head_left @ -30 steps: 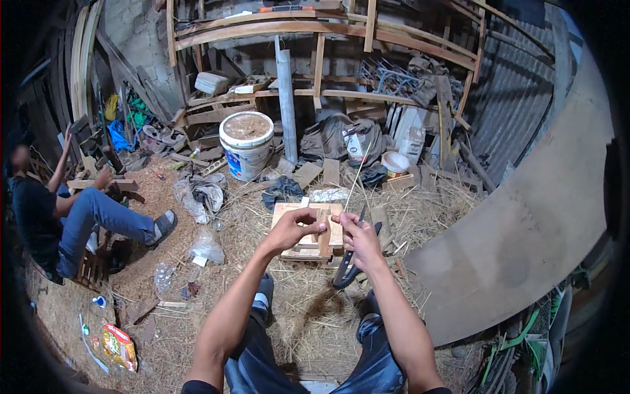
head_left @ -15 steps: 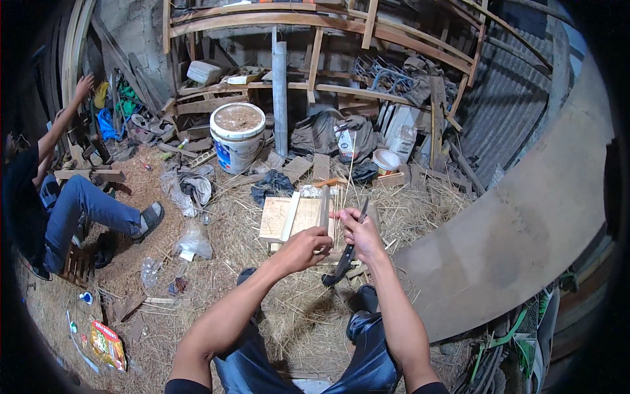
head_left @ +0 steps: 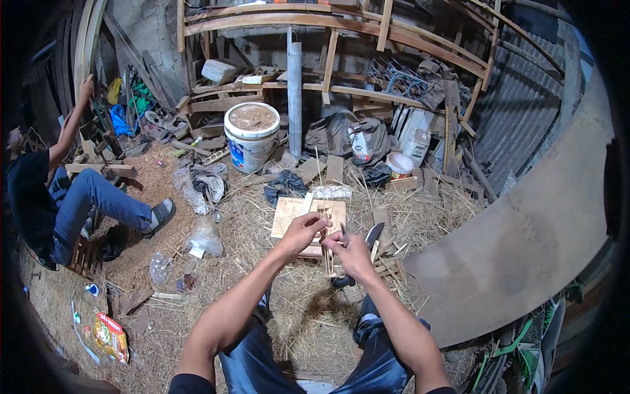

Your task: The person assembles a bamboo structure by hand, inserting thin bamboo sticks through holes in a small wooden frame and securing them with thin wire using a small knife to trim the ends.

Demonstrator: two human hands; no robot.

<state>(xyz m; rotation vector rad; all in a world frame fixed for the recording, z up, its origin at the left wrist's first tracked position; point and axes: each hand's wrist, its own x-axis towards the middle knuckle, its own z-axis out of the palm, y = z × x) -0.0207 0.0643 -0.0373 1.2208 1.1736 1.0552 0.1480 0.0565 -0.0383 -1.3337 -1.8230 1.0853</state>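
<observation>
At the left of the frame a seated person (head_left: pixel 108 200) in blue trousers raises a hand beside upright boards, with a red-and-yellow packet (head_left: pixel 112 338) on the ground at lower left. Further right come a crumpled clear bag (head_left: pixel 207 240) and, above it, a white bucket (head_left: pixel 251 148) filled with brownish material. Near the centre sits a low wooden block (head_left: pixel 287 218); over its near right part the left hand (head_left: pixel 307 233) bends its thumb and fingers close together at slim wooden strips (head_left: pixel 329 264), though I cannot tell whether they close on one. The strips stand between the two hands, at the centre. Just beside them, the right hand (head_left: pixel 352 256) is curled around a dark pointed tool (head_left: pixel 343 230), its tip jutting upward. A dark blade (head_left: pixel 376 232) shows just beyond that hand, and a broad brown panel (head_left: pixel 505 223) curves across the right side.
</observation>
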